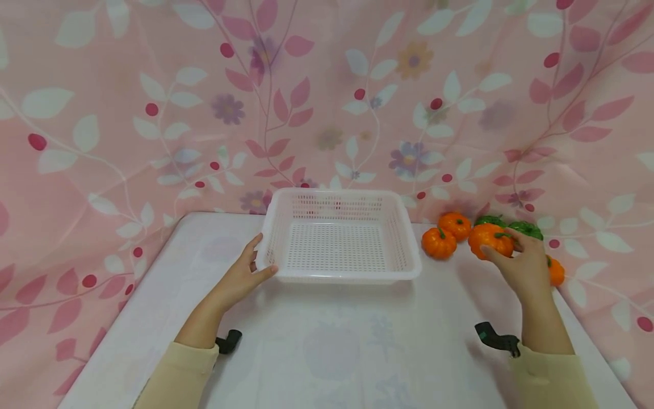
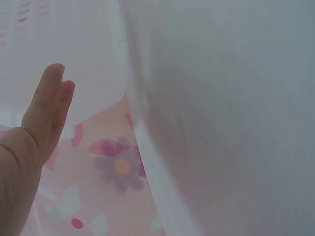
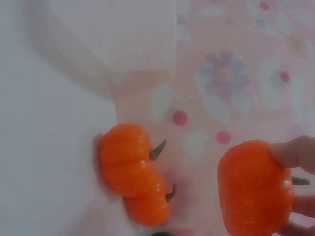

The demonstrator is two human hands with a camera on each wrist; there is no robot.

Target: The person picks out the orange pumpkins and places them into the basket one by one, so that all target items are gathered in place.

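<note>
A small orange pumpkin (image 1: 489,241) with a green stem is held between the thumb and fingers of my right hand (image 1: 528,261). In the right wrist view this pumpkin (image 3: 255,189) is raised apart from two others. At the left end of a white plastic basket (image 1: 334,275), my left hand (image 1: 240,281) touches the front corner, thumb and fingers spread. The left wrist view shows the left hand's fingers (image 2: 47,103) straight. Bare perforated floor shows inside the basket.
Two orange pumpkins (image 1: 439,244) stand right of the basket, against the floral backdrop (image 1: 327,102). Behind the right hand are green vegetables (image 1: 526,229), partly hidden, and another orange pumpkin (image 1: 556,271) near the right edge of the white table (image 1: 327,341).
</note>
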